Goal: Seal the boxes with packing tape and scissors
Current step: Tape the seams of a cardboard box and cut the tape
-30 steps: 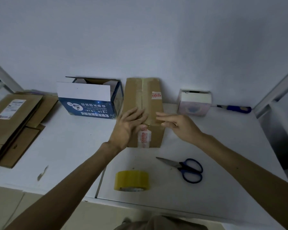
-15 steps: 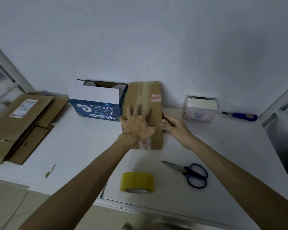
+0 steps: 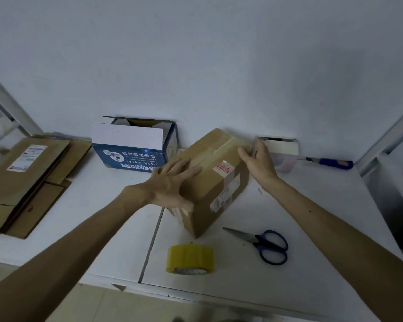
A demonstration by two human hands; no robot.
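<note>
A brown cardboard box (image 3: pixel 215 180) with tape along its top seam stands skewed on the white table (image 3: pixel 312 263), one corner toward me. My left hand (image 3: pixel 172 182) lies spread on its near left top edge, the fingers straight. My right hand (image 3: pixel 257 159) holds the far right corner, fingers on top and thumb on the side. A yellow roll of packing tape (image 3: pixel 190 259) stands in front of the box. Blue-handled scissors (image 3: pixel 263 244) lie shut to the right of the roll.
An open blue and white box (image 3: pixel 135 147) stands at the back left against the wall. Flattened cartons (image 3: pixel 21 180) are stacked at the far left. A small white box (image 3: pixel 283 149) and a blue-handled tool (image 3: pixel 330 162) lie at the back right.
The brown box has been turned from lying straight against the wall to a diagonal pose. My right hand moved from its near side to the far right corner; my left hand stays on top.
</note>
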